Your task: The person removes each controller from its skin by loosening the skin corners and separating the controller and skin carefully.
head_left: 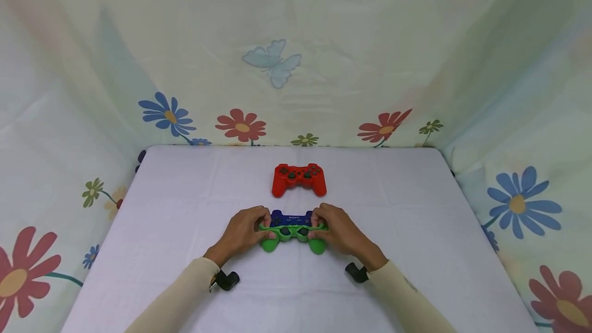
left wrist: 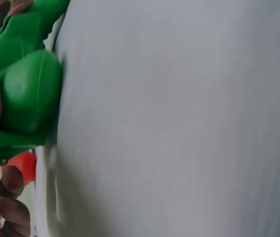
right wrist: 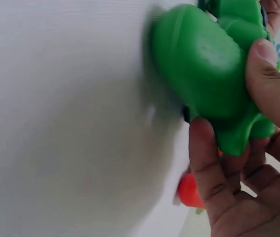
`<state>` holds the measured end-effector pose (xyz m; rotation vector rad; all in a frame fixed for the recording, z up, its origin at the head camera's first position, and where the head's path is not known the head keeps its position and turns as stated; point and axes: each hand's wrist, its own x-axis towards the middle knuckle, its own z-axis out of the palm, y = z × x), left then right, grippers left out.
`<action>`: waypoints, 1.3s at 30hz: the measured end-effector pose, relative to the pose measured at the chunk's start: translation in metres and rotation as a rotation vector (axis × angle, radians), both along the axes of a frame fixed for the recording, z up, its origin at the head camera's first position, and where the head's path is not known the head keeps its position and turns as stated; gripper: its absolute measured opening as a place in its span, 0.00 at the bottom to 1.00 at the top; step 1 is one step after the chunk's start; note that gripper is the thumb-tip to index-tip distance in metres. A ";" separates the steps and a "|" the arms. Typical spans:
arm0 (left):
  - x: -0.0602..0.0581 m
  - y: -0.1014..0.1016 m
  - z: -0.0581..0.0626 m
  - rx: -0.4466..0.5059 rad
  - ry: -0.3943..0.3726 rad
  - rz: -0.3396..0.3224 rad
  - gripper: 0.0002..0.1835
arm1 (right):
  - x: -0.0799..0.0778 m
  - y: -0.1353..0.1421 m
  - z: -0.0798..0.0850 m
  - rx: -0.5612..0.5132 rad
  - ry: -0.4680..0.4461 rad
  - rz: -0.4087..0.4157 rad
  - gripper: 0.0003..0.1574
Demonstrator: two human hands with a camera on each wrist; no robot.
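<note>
A blue game controller [head_left: 292, 218] with a soft green cover [head_left: 269, 245] over its lower half and grips is between both hands in the head view. Its upper edge and lettering show blue above the cover's rim. My left hand [head_left: 242, 229] pinches the cover's rim at the left end, thumb in front. At the right end, my right hand [head_left: 341, 228] pinches the rim likewise. In the left wrist view the rounded green cover [left wrist: 29, 94] lies under the left thumb. The right wrist view shows the right thumb and fingers on the cover [right wrist: 204, 64], with one cover edge pulled outward.
A red game controller [head_left: 299, 180] lies on the white-covered table [head_left: 379, 189] just beyond the hands. A flower-print curtain [head_left: 333, 66] stands behind the table and along both sides. Small black wrist cameras [head_left: 227, 280] hang below the cuffs.
</note>
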<state>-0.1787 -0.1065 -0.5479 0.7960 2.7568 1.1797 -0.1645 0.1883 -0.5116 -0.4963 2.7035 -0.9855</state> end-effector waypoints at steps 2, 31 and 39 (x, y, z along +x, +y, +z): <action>0.003 0.001 0.000 -0.005 0.006 0.021 0.20 | 0.001 0.000 -0.002 -0.014 0.009 0.006 0.21; -0.013 0.030 0.029 -0.016 -0.303 -0.047 0.10 | -0.024 -0.023 0.027 -0.012 -0.249 0.047 0.13; -0.007 0.032 0.023 -0.003 -0.224 -0.016 0.10 | -0.013 -0.021 0.016 -0.005 -0.142 0.004 0.14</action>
